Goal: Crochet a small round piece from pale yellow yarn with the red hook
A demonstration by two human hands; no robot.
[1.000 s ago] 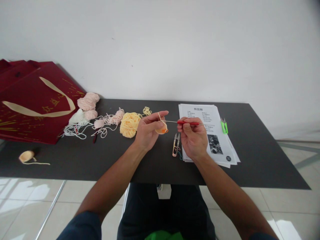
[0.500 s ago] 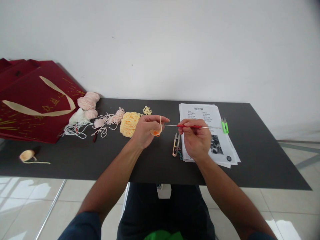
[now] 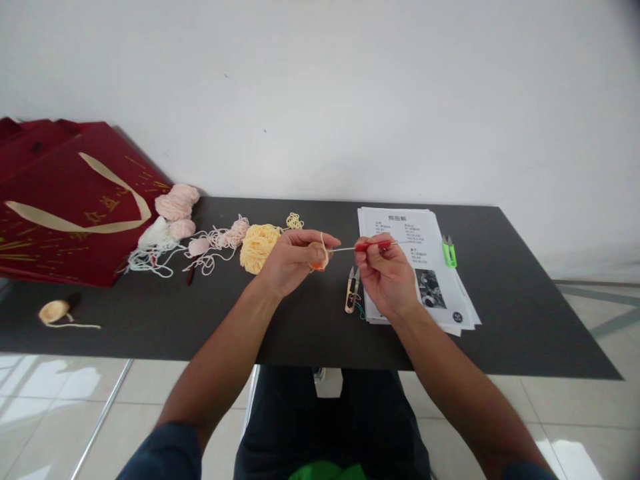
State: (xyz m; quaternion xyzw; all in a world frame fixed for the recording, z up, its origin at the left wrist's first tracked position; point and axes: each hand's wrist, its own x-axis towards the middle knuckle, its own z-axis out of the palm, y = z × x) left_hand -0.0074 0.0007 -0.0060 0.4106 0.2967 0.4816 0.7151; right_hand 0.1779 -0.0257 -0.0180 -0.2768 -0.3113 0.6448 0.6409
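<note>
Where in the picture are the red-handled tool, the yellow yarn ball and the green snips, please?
Red-handled tool point(image 3: 365, 247), head view: on its red handle.
Yellow yarn ball point(image 3: 259, 249), head view: on its wound strands.
Green snips point(image 3: 449, 255), head view: on the green handle.

Since half a second ago the right hand point(image 3: 387, 275) has slid toward 9 o'clock, baring more of the printed picture point(image 3: 430, 289), and the red-handled hook point(image 3: 383, 245), then nearly level, now tips its back end between 2 and 3 o'clock. The yarn piece point(image 3: 319, 257) has shifted toward 1 o'clock; the left hand point(image 3: 291, 261) points lower than a second ago.
</note>
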